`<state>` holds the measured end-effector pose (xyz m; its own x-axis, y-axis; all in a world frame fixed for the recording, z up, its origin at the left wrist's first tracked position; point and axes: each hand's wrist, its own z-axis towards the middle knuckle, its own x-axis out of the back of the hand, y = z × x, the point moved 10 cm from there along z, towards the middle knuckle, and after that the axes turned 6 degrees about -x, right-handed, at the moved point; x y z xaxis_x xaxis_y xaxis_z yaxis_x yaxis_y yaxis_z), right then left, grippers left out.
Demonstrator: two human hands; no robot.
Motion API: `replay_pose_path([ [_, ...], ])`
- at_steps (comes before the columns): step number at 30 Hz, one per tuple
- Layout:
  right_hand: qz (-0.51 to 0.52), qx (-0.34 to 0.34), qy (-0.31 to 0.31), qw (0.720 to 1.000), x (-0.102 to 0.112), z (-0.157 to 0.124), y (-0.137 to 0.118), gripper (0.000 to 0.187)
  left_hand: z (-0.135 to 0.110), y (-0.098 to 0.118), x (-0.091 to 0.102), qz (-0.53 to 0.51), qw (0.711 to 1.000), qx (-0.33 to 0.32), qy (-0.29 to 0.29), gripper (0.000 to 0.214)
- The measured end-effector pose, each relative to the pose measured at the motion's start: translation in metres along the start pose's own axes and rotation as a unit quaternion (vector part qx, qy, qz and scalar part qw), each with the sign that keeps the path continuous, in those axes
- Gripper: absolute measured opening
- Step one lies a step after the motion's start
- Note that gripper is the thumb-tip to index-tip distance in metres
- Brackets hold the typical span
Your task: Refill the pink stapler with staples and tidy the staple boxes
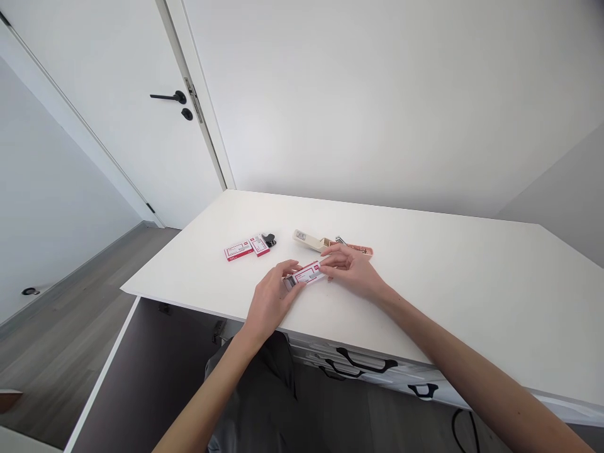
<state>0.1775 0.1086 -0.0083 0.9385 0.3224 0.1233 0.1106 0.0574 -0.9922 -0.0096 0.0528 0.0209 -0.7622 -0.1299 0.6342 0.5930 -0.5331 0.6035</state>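
Observation:
Low over the white tabletop, a small red-and-white staple box point(307, 273) is held between my two hands. My left hand point(274, 290) grips its left end, where grey metal staples point(289, 282) show at the opening. The fingers of my right hand point(348, 269) are closed on the box's right end. Just behind the box lies a stapler, its cream-coloured part point(309, 240) to the left and its pink part point(361, 249) partly hidden by my right hand. A silver metal piece point(340, 240) sticks up from it.
Left of my hands lie two more red-and-white boxes, one flat point(238, 250) and one angled point(259, 245), beside a small black staple remover point(269, 240). The white tabletop point(453, 270) runs to the wall. Drawers with black handles point(367, 362) sit under its front edge.

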Motion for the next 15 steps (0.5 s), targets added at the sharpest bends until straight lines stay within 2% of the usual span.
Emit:
replay_pose_path([
  [4, -0.011, 0.035, 0.048, 0.998, 0.012, -0.001, -0.004, 0.035, 0.001, -0.004, 0.0, -0.003, 1.0, 0.016, 0.004, 0.031],
  [9, -0.069, 0.129, 0.088, 0.985, 0.016, -0.009, -0.024, 0.027, 0.002, -0.012, -0.001, 0.01, 0.999, 0.045, -0.003, 0.031],
  [12, -0.144, 0.179, 0.119, 0.966, 0.015, -0.016, -0.034, 0.021, 0.002, -0.014, -0.001, 0.013, 0.998, 0.053, -0.001, 0.031],
  [15, -0.227, 0.236, 0.165, 0.93, 0.013, -0.026, -0.044, 0.013, 0.001, -0.014, 0.001, 0.003, 0.998, 0.059, 0.013, 0.029],
])
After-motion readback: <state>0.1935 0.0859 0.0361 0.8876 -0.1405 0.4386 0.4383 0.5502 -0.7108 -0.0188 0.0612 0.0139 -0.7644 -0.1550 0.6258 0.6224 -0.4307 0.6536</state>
